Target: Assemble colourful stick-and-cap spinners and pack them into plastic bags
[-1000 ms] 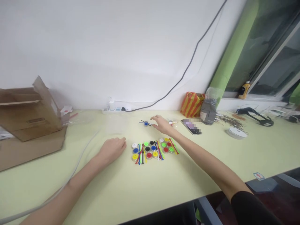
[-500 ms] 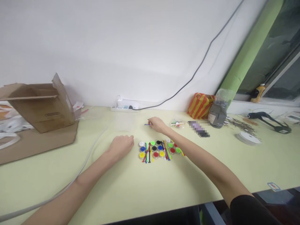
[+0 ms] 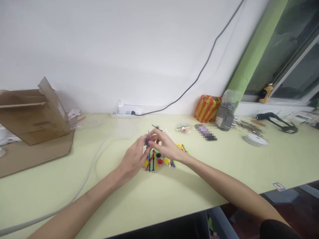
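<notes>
Head view shows my two hands brought together just above the table (image 3: 224,172), fingertips meeting over a small blue stick (image 3: 148,137). My right hand (image 3: 166,147) comes in from the right and has the stick pinched between thumb and forefinger. My left hand (image 3: 134,158) comes in from the left with its fingers curled, and its fingertips (image 3: 145,143) are against the lower part of the stick. I cannot tell whether they grip it or only touch it.

The stick sits right in the seam between the two hands, neither one clearly nearer. Its long axis runs close to vertical, leaning only slightly, and the upper end points up and away from me toward the wall, clear of my fingers. The lower end is hidden behind my fingertips, so I cannot say what shape it has.

Directly below the hands, on the table and partly covered by them, lies the cluster of coloured round caps (image 3: 160,162) with more coloured sticks (image 3: 150,164) laid flat among them, their long axes running roughly toward and away from me. The held stick is lifted off that cluster, not touching it.

Farther back on the table, well apart from my hands, are a small black piece (image 3: 156,126), a clear packet of parts (image 3: 183,128) and a phone (image 3: 205,132). A power strip (image 3: 126,114) lies along the wall, and a cardboard box (image 3: 32,116) stands far to the left.
</notes>
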`<state>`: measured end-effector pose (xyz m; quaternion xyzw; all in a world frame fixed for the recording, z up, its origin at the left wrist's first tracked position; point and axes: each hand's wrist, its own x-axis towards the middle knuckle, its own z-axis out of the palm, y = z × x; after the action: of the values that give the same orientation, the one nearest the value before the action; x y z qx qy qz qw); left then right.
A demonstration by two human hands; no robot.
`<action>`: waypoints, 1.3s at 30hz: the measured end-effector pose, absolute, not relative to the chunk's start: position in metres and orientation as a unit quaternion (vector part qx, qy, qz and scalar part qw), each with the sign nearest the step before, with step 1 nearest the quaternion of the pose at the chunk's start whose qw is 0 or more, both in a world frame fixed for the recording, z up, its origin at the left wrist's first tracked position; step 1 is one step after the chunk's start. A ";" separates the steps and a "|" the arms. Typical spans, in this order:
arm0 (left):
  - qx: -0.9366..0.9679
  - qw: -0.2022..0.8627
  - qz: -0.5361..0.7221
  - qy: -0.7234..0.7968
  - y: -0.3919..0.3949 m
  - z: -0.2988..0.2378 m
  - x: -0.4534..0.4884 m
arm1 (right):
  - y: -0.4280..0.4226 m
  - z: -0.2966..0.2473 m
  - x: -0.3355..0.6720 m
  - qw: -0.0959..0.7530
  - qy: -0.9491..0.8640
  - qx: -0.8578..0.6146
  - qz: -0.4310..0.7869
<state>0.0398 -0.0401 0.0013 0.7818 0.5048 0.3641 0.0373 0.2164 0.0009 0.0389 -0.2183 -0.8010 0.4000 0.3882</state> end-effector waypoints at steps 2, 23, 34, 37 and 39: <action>0.804 0.023 0.377 0.460 -0.040 0.002 0.040 | -0.004 0.037 0.222 0.381 -0.791 -0.199 0.436; 0.809 -0.060 0.328 0.484 -0.026 0.012 0.011 | 0.072 0.027 0.365 0.319 -0.773 -0.495 0.237; 0.746 -0.068 0.137 0.648 0.012 0.002 -0.023 | 0.082 0.014 0.396 0.081 -0.778 -0.570 0.250; 0.759 -0.052 0.105 0.640 0.011 0.000 -0.018 | 0.084 0.014 0.401 0.077 -0.785 -0.566 0.240; 0.761 -0.048 0.093 0.640 0.011 -0.001 -0.016 | 0.086 0.012 0.402 0.073 -0.792 -0.563 0.224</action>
<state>-0.0156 0.0111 -0.0012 0.7611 0.6401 0.0931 -0.0477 0.4020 0.0861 0.0116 -0.5633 -0.7919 0.2244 0.0726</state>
